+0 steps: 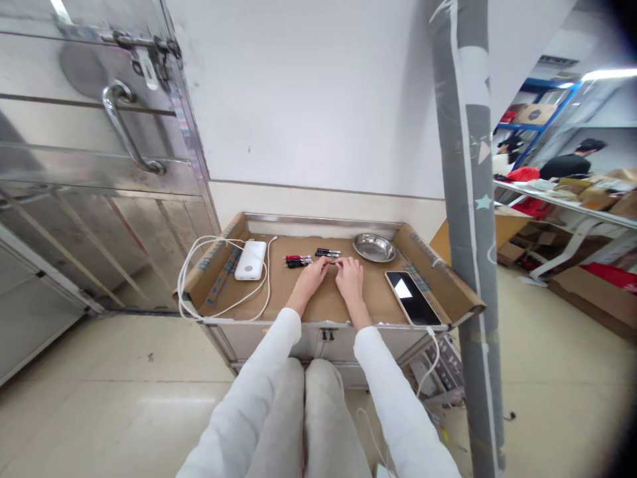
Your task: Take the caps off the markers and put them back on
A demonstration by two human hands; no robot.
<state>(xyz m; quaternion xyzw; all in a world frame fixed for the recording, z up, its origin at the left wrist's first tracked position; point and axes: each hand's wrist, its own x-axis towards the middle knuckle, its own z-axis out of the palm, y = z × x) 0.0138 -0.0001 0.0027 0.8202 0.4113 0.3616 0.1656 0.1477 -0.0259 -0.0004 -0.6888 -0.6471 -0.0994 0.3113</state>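
Observation:
My left hand (311, 281) and my right hand (351, 283) meet over the middle of the cardboard-lined tabletop (283, 302). Both are closed, pinching a thin dark pen-like piece (332, 261) from its two ends; fingers cover most of it. Left of my left hand lies a group of red and black pens (297, 261). Just beyond my fingertips is a second group of black pens (327, 252). A round, shallow metal bowl (374, 247) stands behind my right hand, toward the back right.
A white power bank (250, 260) with a looped white cable (185, 282) lies on the left. A phone (412, 299) lies at the right front. Cardboard walls edge the sides. A wrapped pole (470, 232) stands at the right; two people are farther back.

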